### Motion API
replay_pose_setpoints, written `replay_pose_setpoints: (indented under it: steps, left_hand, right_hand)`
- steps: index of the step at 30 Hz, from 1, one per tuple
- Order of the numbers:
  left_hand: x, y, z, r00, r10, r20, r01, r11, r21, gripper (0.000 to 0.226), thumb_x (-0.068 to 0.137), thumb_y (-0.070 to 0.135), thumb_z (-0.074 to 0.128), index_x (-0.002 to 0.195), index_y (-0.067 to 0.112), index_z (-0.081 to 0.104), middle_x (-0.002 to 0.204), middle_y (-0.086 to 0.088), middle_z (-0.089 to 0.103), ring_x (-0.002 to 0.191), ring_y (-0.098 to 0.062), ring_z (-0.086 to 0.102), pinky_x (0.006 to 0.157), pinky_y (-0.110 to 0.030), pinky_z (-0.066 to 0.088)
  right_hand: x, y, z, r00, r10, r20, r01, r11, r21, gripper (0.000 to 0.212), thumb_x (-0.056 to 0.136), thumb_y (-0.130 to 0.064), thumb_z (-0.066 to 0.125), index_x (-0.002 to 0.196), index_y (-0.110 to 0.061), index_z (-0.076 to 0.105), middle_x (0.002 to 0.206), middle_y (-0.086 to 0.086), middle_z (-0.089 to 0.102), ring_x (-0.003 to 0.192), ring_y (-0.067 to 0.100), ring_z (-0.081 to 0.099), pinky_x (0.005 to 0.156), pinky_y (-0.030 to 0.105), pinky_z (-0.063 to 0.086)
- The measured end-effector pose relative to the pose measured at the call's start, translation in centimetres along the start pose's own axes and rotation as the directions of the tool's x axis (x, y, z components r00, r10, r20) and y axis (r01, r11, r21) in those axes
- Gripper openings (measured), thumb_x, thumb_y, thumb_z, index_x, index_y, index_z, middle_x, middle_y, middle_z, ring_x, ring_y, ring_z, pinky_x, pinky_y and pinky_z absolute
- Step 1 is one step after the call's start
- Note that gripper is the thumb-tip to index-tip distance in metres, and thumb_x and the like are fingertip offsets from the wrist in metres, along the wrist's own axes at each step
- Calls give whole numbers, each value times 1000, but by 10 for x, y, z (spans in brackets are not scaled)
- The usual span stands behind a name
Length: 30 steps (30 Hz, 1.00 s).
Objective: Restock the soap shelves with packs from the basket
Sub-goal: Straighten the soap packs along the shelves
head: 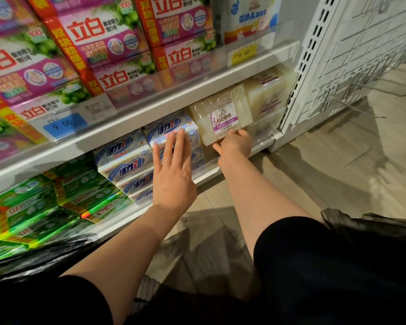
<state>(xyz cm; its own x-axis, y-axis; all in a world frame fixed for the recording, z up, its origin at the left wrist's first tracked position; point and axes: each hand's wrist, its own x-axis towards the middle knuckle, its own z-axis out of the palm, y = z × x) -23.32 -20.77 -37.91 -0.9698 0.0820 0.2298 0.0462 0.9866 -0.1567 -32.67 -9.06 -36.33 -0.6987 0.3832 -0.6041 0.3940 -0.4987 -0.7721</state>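
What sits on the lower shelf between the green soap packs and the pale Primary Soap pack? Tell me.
Head view: stacked blue-and-white soap packs fill the stretch between the green soap packs and the Primary Soap pack; the left hand rests flat on them.

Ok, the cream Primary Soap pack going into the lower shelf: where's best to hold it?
Hold the Primary Soap pack by its near bottom edge, coming from below-front as the right hand does. It tilts label-out under the upper shelf lip, so its top is boxed in.
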Motion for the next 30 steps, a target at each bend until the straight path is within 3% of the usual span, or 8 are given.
replay_pose_setpoints:
  steps: [2,5,9,12,15,21,25,30]
  left_hand:
    - [0,-1,-1,1000,6,6,-6,1000,-5,91,76,17,69,152,5,21,163,-7,1,149,-27,-2,117,-50,-11]
    - [0,-3,-2,1000,22,18,-22,1000,-8,91,77,17,68,153,6,19,163,-7,-1,149,-26,-5,117,-49,-13]
    - [0,-8,-2,999,40,24,-40,999,12,94,77,19,67,154,6,15,163,-7,-3,149,-26,-7,117,-48,-14]
    - [0,-10,-1,999,45,19,-45,999,13,97,75,20,68,154,6,14,163,-8,-1,149,-27,-5,118,-48,-12]
    - [0,-9,-2,998,51,32,-52,999,15,98,76,22,68,154,6,12,163,-9,-4,149,-27,-7,117,-49,-13]
    - [0,-7,-4,998,44,54,-45,999,20,101,76,23,67,154,7,6,162,-9,-8,148,-26,-13,116,-48,-19]
    - [-1,-9,-5,997,52,59,-53,998,25,100,76,23,65,154,8,4,162,-8,-10,147,-26,-15,116,-47,-20]
    - [-1,-10,-5,996,54,69,-56,998,28,98,79,24,62,155,8,2,161,-7,-15,147,-25,-19,115,-48,-21]
  right_hand:
    - [-2,0,8,998,-40,-57,40,999,-17,32,98,-12,49,130,-14,48,123,13,60,101,28,63,77,43,60]
    - [-8,7,11,999,-30,18,28,994,104,56,99,-19,49,147,-35,26,142,7,46,119,29,55,95,50,51]
    - [-8,13,13,996,-50,80,37,987,157,57,101,-19,45,149,-39,21,148,3,39,131,27,45,107,48,40]
    - [-5,16,17,978,-207,-12,205,975,-87,63,100,-26,49,153,-29,15,156,5,26,136,28,39,109,41,38]
    - [-7,19,18,935,-345,86,355,896,-267,88,88,-42,64,153,-33,5,157,8,14,139,27,32,107,43,37]
    - [5,27,16,882,-455,119,438,703,-561,101,77,-68,59,153,-34,1,161,7,2,146,34,4,116,55,18]
    - [11,32,14,869,-463,174,461,633,-622,101,82,-69,50,153,-27,-7,161,6,-13,147,29,-8,118,47,2]
    - [14,32,15,871,-442,215,465,602,-649,102,82,-71,46,152,-25,-13,160,8,-18,147,29,-11,117,46,-1]
